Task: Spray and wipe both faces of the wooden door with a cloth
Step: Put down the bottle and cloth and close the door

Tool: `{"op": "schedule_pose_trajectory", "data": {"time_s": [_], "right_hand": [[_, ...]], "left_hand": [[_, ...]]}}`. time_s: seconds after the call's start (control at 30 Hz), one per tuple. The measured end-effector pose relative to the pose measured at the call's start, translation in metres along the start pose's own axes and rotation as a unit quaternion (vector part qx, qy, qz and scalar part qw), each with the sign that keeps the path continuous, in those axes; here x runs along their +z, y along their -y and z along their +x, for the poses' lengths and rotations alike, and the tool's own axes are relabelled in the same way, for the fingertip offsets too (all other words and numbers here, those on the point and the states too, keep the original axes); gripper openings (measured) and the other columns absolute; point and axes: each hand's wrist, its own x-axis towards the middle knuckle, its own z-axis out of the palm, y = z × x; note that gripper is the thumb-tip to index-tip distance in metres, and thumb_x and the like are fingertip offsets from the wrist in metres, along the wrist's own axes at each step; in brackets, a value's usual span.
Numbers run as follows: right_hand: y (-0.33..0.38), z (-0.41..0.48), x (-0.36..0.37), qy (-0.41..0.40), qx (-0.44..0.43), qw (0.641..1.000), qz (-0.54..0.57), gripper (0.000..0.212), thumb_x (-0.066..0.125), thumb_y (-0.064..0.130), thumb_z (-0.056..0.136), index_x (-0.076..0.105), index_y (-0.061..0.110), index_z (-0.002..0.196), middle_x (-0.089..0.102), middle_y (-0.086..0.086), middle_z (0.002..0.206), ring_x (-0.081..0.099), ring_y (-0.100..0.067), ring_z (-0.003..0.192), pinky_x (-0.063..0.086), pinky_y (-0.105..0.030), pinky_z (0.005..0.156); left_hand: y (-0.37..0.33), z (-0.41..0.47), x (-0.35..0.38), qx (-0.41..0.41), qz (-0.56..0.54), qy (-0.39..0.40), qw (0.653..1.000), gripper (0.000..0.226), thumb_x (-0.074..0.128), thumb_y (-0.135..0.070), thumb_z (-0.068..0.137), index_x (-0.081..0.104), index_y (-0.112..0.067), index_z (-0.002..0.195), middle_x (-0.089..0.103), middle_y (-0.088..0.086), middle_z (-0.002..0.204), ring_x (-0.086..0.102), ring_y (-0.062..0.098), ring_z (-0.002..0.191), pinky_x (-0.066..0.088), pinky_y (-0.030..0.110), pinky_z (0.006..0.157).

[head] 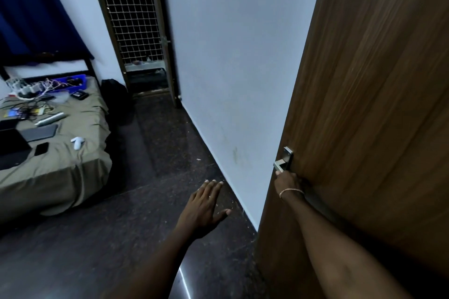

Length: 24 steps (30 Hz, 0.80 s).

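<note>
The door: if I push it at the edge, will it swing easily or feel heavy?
Probably stiff and fairly heavy: the door is a tall wooden slab. It should swing, not tip, since the right hand grips its free edge below the handle.

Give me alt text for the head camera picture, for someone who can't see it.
A person's right hand grips the edge of a wooden door just below its metal handle, while the left hand hovers open over the dark floor. A bed strewn with cables and devices stands at left; no cloth or spray shows.
</note>
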Motion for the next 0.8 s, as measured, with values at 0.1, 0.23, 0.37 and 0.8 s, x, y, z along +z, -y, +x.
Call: {"op": "schedule_pose_trajectory", "data": {"time_s": [0.1, 0.23, 0.37, 0.8], "right_hand": [[0.005, -0.015, -0.009, 0.015, -0.036, 0.999, -0.027, 0.031, 0.049, 0.029, 0.101, 0.072, 0.010, 0.110, 0.069, -0.021, 0.116, 0.065, -0.040, 0.110, 0.052, -0.038, 0.089], [0.013, -0.060, 0.014, 0.041, -0.082, 0.995, -0.041, 0.029, 0.049, 0.030, 0.100, 0.072, 0.016, 0.111, 0.070, -0.019, 0.113, 0.065, -0.038, 0.110, 0.051, -0.038, 0.090], [0.028, -0.115, 0.034, 0.054, -0.124, 0.990, -0.029, 0.038, 0.043, 0.037, 0.103, 0.070, 0.012, 0.113, 0.070, -0.020, 0.111, 0.065, -0.037, 0.108, 0.050, -0.037, 0.085], [0.049, -0.270, 0.054, 0.148, -0.217, 0.965, -0.006, 0.039, 0.039, 0.038, 0.107, 0.064, 0.011, 0.118, 0.067, -0.023, 0.117, 0.063, -0.039, 0.111, 0.048, -0.038, 0.086]], "left_hand": [[-0.002, -0.008, -0.007, -0.009, 0.006, 0.006, 1.000, 0.092, 0.033, -0.080, 0.096, 0.016, -0.022, 0.166, 0.021, 0.004, 0.173, 0.010, 0.024, 0.162, 0.023, 0.042, 0.126], [-0.007, -0.018, -0.016, -0.017, 0.018, 0.018, 1.000, 0.094, 0.031, -0.081, 0.095, 0.014, -0.022, 0.166, 0.021, 0.005, 0.173, 0.011, 0.025, 0.162, 0.023, 0.045, 0.126], [-0.015, -0.036, -0.034, -0.022, 0.027, -0.016, 0.999, 0.096, 0.029, -0.082, 0.093, 0.017, -0.020, 0.166, 0.024, 0.006, 0.172, 0.016, 0.027, 0.161, 0.029, 0.048, 0.123], [-0.017, -0.188, -0.057, -0.120, 0.031, -0.083, 0.989, 0.094, 0.035, -0.080, 0.096, 0.013, -0.022, 0.166, 0.017, 0.005, 0.174, 0.011, 0.025, 0.162, 0.028, 0.047, 0.124]]}}
